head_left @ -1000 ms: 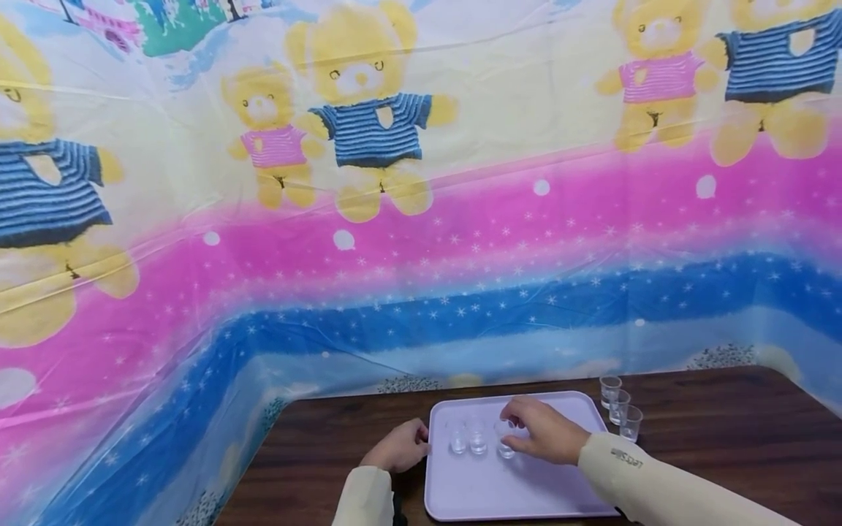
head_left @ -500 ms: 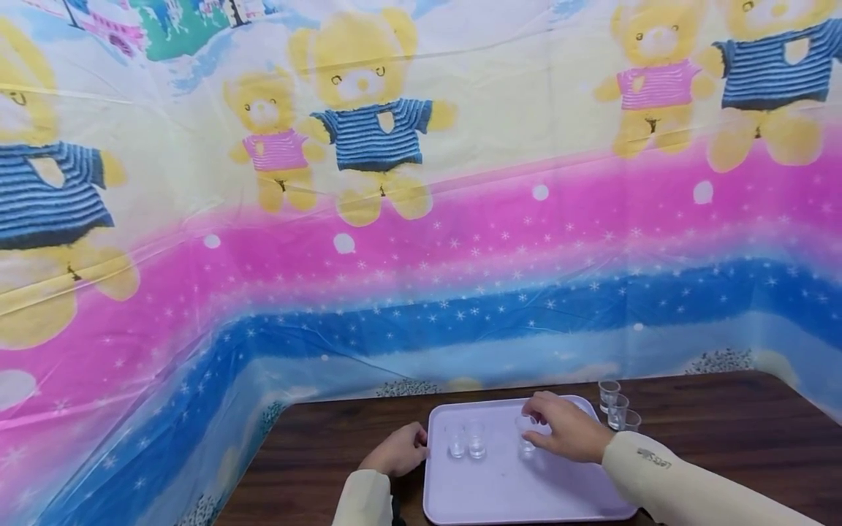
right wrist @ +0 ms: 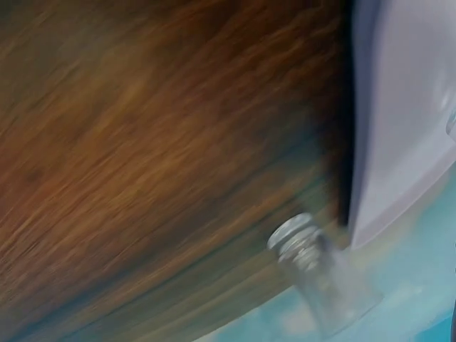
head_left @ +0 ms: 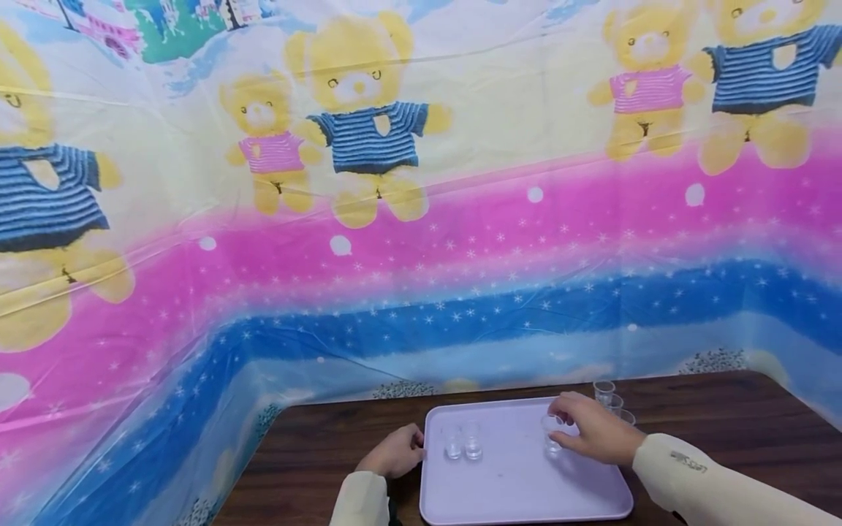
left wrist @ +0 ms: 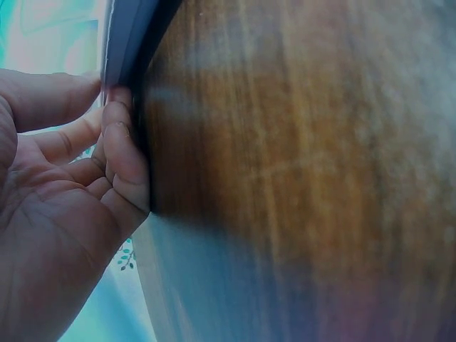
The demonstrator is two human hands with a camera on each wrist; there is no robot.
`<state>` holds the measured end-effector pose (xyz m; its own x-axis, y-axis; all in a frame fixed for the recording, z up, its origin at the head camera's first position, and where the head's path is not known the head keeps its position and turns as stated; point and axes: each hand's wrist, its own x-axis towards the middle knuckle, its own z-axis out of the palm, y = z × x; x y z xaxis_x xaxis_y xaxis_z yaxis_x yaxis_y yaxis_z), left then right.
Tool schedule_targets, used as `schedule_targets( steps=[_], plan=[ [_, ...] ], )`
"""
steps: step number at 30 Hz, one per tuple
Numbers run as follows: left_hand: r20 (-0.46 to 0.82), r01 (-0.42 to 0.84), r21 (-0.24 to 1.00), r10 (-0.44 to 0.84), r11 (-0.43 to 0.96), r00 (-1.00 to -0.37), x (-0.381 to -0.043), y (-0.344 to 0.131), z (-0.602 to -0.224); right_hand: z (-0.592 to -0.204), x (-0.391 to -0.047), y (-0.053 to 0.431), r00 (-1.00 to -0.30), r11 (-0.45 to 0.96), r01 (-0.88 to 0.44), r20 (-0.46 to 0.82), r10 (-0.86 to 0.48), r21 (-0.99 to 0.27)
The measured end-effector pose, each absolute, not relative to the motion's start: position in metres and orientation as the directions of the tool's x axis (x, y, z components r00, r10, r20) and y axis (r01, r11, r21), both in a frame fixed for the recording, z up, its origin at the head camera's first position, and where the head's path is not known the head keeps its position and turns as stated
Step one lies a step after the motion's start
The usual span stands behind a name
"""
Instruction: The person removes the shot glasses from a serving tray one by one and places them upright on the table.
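Note:
A lilac tray [head_left: 506, 497] lies on the dark wooden table. At its left edge, my left hand [head_left: 395, 451] pinches the rim; the left wrist view has the thumb above and curled fingers [left wrist: 125, 153] against the edge. My right hand [head_left: 600, 432] grips a small clear glass [head_left: 551, 440] over the tray's right half, thumb and fingers around its upper part. Whether its base touches the tray is unclear. Two more clear glasses, a left one [head_left: 452, 446] and a right one [head_left: 473, 446], stand side by side on the tray's left part. The right wrist view does not include my right hand.
Beyond the tray's right side, several small glasses stand in a row on the table, the farthest glass [head_left: 604, 392] near the back edge; my right hand partly hides the others. A printed bear curtain [head_left: 460, 241] hangs right behind the wooden table [head_left: 730, 431].
My right hand has carried the gripped glass rightward across the tray, away from the two standing glasses. My left hand has stayed at the tray's left edge.

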<state>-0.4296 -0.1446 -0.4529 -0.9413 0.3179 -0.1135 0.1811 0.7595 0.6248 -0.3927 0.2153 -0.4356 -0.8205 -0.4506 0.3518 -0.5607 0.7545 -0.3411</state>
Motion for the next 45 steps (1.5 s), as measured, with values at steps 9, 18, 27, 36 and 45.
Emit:
schedule_targets(
  steps=[9, 18, 27, 36, 45],
  plan=[
    [-0.094, 0.200, 0.625, 0.327, 0.754, -0.940, -0.429, -0.145, -0.453, -0.422, -0.387, 0.244, -0.807, 0.769, -0.566, 0.389, -0.444, -0.297],
    [-0.114, 0.179, 0.610, 0.309, 0.772, -0.944, -0.429, -0.143, -0.452, -0.418, -0.373, 0.273, -0.824, 0.797, -0.532, 0.388, -0.412, -0.284],
    [-0.121, 0.180, 0.605, 0.313, 0.776, -0.942, -0.430, -0.143, -0.452, -0.423, -0.359, 0.298, -0.833, 0.809, -0.514, 0.390, -0.392, -0.285],
    [-0.126, 0.178, 0.612, 0.317, 0.771, -0.940, -0.429, -0.144, -0.452, -0.435, -0.356, 0.309, -0.855, 0.820, -0.483, 0.365, -0.367, -0.307],
    [-0.130, 0.173, 0.604, 0.311, 0.778, -0.942, -0.429, -0.143, -0.452, -0.441, -0.357, 0.313, -0.887, 0.843, -0.426, 0.337, -0.316, -0.329]
  ],
)
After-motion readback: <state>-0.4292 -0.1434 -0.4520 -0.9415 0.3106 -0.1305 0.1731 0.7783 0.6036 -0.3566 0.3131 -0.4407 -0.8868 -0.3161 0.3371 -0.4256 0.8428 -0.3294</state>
